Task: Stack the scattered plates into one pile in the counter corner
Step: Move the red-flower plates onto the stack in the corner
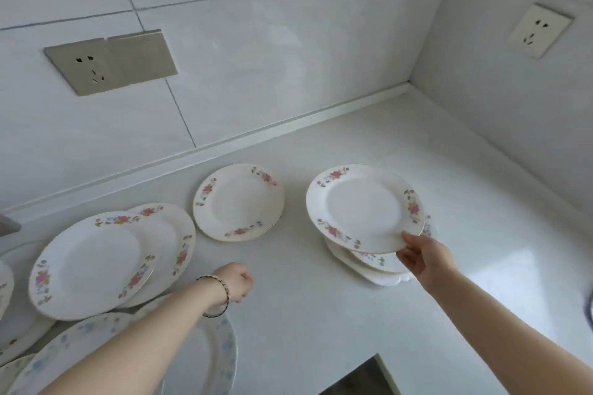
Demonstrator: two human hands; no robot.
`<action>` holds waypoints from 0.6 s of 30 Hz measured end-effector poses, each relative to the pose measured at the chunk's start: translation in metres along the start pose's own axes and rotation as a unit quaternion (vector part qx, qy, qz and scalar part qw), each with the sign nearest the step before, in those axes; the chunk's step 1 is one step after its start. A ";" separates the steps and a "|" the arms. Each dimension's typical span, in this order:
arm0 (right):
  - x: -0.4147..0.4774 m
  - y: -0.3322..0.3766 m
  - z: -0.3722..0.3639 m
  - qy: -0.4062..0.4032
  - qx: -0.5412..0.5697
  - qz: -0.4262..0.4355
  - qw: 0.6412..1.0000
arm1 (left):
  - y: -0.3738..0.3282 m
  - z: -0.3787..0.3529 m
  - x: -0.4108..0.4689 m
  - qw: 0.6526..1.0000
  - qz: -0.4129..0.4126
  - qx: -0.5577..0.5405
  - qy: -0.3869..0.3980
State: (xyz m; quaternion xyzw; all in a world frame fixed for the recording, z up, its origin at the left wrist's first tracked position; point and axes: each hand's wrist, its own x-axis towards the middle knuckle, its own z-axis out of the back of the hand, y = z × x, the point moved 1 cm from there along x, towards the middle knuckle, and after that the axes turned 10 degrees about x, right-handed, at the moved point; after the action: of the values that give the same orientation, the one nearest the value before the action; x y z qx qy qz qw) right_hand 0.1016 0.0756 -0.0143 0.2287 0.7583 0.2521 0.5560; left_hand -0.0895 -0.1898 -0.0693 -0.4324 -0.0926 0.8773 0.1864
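Observation:
My right hand (425, 258) grips the near rim of a white plate with red flowers (362, 207), held a little above a small pile of plates (372, 268) on the white counter. A single flowered plate (239, 202) lies flat left of the pile. At the left, a flowered plate (91, 263) rests tilted over another one (178, 245). A blue-flowered plate (205, 359) sits at the bottom left, partly under my left forearm. My left hand (236, 282), with a bracelet at the wrist, hovers over the counter with fingers curled and nothing in it.
The counter corner (407, 86) lies far right, where two tiled walls meet. Wall sockets sit at the left (110, 62) and right (539, 30). More plate rims (6, 285) show at the left edge. A dark cutout (362, 378) opens at the counter's front.

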 end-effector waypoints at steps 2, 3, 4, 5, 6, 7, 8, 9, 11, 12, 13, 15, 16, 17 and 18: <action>0.008 0.013 0.023 -0.023 0.013 0.011 1.000 | -0.016 -0.003 0.003 1.000 -0.009 0.019 0.006; 0.012 0.017 0.033 -0.030 0.017 0.015 0.999 | -0.023 -0.005 0.005 1.000 -0.012 0.025 0.010; 0.015 0.019 0.042 -0.037 0.021 0.018 0.999 | -0.029 -0.007 0.007 0.999 -0.015 0.030 0.013; 0.018 0.021 0.049 -0.042 0.023 0.019 0.999 | -0.034 -0.008 0.009 0.999 -0.016 0.034 0.014; 0.020 0.022 0.054 -0.047 0.019 0.020 0.999 | -0.039 -0.009 0.011 0.999 -0.015 0.038 0.015; 0.022 0.023 0.058 -0.053 0.011 0.020 0.998 | -0.042 -0.009 0.013 0.999 -0.013 0.041 0.014; 0.024 0.023 0.061 -0.057 0.003 0.018 0.998 | -0.045 -0.009 0.014 0.999 -0.012 0.044 0.013; 0.027 0.021 0.062 -0.059 0.000 0.016 0.998 | -0.047 -0.009 0.015 0.999 -0.011 0.046 0.014; 0.032 0.016 0.063 -0.057 0.006 0.007 0.998 | -0.050 -0.009 0.015 0.998 -0.010 0.052 0.016; 0.034 0.014 0.063 -0.056 0.011 0.003 0.998 | -0.051 -0.008 0.015 0.999 -0.010 0.051 0.017; 0.037 0.011 0.062 -0.056 0.017 0.000 0.998 | -0.051 -0.006 0.016 0.999 -0.008 0.048 0.018; 0.042 0.006 0.061 -0.056 0.026 -0.004 0.998 | -0.048 -0.004 0.018 0.999 -0.001 0.044 0.017; 0.044 0.004 0.059 -0.058 0.015 -0.001 0.998 | -0.047 -0.003 0.018 0.999 0.002 0.042 0.017; 0.045 0.001 0.057 -0.065 -0.017 0.007 0.998 | -0.045 -0.001 0.019 0.999 0.005 0.042 0.017; 0.046 -0.002 0.055 -0.076 -0.069 0.022 0.994 | -0.044 0.000 0.019 0.999 0.006 0.044 0.017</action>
State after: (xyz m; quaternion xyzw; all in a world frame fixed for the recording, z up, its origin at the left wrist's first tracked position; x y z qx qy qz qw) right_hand 0.1413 0.1104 -0.0629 0.2245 0.6895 0.2982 0.6207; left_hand -0.0891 -0.1419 -0.0692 -0.4391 -0.0482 0.8743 0.2013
